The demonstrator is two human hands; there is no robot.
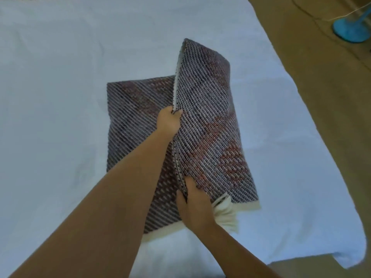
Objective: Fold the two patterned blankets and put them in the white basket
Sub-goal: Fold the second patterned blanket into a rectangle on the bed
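The patterned blanket [210, 121], half folded at the frame's centre on the white bed [60, 77], looks thick yet soft, so keep your left hand [168, 121] and right hand [192, 207] clenched on its raised doubled edge, near both ends.

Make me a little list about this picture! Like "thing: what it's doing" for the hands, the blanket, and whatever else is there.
patterned blanket: half lifted, right half raised over the flat left half
left hand: pinching the raised edge, farther up
right hand: gripping the same edge near the white fringe
white sheet: spread under the blanket
blue fan base: on the floor, top right
second blanket: not in view
white basket: not in view
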